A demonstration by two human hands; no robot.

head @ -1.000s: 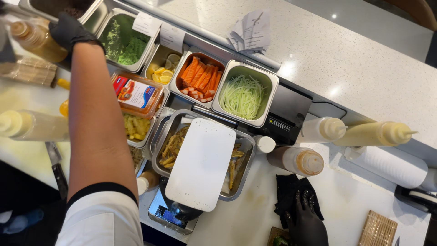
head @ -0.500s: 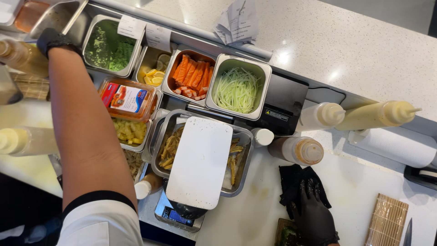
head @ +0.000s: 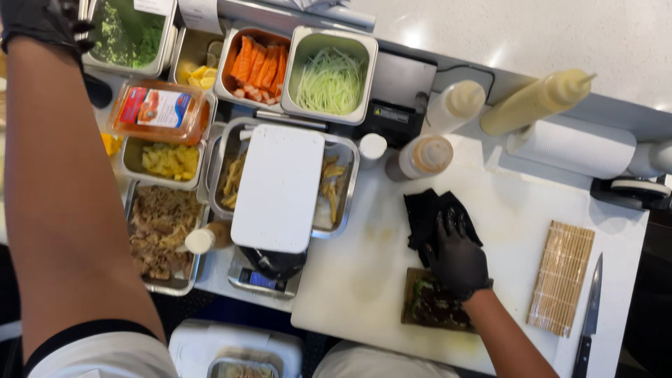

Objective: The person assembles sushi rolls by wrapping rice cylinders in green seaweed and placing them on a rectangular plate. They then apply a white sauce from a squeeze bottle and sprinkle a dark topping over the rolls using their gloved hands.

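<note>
1. A food-preparation counter is seen from above, with a white cutting board (head: 490,231) laid at the right and a bank of steel containers at the left.
2. The right hand (head: 456,257), in a black glove, is laid palm down with its fingers loosely spread, on the far edge of a dark seaweed sheet (head: 432,306) that lies near the front edge of the board.
3. A black cloth (head: 425,210) is seen just beyond that hand, touched by its fingertips.
4. The left hand (head: 43,22), also gloved in black, is stretched to the far left corner beside a container of green leaves (head: 129,38); whether it is open or closed cannot be told, as it is cut off by the frame.
5. A bamboo rolling mat (head: 561,276) and a knife (head: 588,318) are laid at the right of the board.
6. Containers of orange fish strips (head: 257,64) and shredded pale-green vegetable (head: 330,80) are set at the back, and a white lid (head: 278,187) is rested on a tray in front of them.
7. Squeeze bottles (head: 535,103) and a paper-towel roll (head: 577,148) are placed along the back.
</note>
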